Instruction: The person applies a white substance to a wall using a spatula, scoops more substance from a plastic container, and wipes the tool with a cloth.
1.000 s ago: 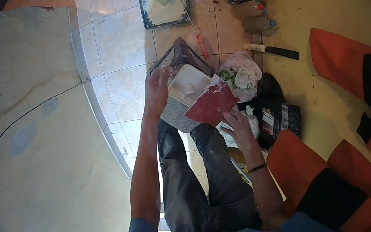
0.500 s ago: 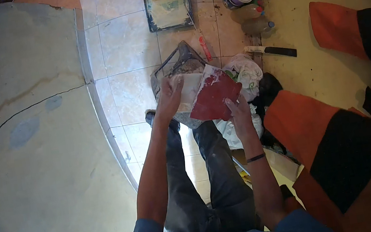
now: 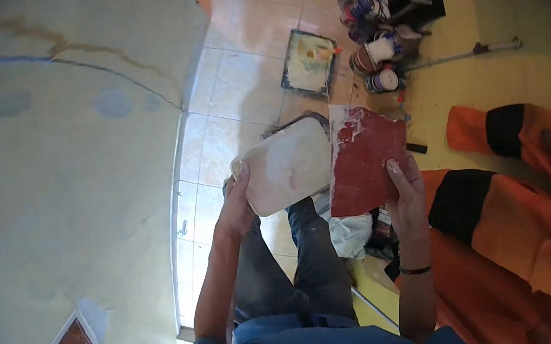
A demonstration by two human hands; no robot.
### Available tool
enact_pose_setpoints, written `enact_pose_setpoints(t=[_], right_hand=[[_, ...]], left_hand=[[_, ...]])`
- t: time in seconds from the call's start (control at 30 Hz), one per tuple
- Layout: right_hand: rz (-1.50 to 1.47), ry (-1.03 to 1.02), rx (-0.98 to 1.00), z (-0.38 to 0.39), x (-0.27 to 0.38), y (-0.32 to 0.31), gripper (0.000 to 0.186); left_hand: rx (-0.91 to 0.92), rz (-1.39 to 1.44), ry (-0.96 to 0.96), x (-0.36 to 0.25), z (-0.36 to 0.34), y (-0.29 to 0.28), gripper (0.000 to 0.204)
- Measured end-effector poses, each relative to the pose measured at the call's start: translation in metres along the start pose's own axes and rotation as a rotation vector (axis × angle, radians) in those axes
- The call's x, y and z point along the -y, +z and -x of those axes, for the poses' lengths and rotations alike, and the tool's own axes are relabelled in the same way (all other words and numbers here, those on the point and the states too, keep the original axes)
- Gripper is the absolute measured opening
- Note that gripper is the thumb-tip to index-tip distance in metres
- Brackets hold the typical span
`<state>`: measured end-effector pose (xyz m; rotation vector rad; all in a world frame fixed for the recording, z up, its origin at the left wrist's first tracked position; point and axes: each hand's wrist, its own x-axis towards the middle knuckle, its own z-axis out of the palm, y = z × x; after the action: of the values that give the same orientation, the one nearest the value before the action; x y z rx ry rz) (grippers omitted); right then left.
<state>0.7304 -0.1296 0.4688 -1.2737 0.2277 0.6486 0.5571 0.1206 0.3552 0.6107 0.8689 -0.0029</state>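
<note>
While the left hand (image 3: 237,203) grips the left rim of a shallow white tub (image 3: 257,183), the right hand (image 3: 408,187) pinches a red sheet (image 3: 370,166) by its right edge. The tub sits near the centre of the frame, tilted so that its inside faces the camera, with a pale paste (image 3: 281,173) smeared in it. The sheet lies just right of it in the view, its left border close against the tub's right rim; whether the two touch, I cannot tell. On each hand the thumb shows on the near side, but the fingers behind are mostly hidden.

The tub looks light and thin-walled, probably plastic that flexes a little, and a smooth rim with paste on it could turn slippery. Its left side is a fair place to hold, best with fingers spread beneath to bear the far end. The sheet seems thin and fairly stiff, perhaps bendable; white residue crusts its upper part and left border, so the cleaner right edge gives the surer grip.

Beyond them, a dark-rimmed paint tray (image 3: 287,78) rests on the tiled floor (image 3: 252,78) in the upper middle, and orange-and-black material (image 3: 463,196) fills the lower right.
</note>
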Motion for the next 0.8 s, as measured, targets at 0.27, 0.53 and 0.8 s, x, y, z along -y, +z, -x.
enact_pose_setpoints(t=[0.27, 0.53, 0.8], right_hand=[[0.675, -0.394, 0.164, 0.105, 0.109, 0.148, 0.027], [1.454, -0.917, 0.867, 0.189, 0.165, 0.332, 0.026], [1.728, -1.244, 1.166, 0.255, 0.153, 0.434, 0.017]], left_hand=[[0.003, 0.111, 0.370, -0.119, 0.155, -0.010, 0.073], [-0.011, 0.104, 0.429, -0.173, 0.266, -0.054, 0.070], [-0.058, 0.143, 0.618, -0.173, 0.343, -0.080, 0.077]])
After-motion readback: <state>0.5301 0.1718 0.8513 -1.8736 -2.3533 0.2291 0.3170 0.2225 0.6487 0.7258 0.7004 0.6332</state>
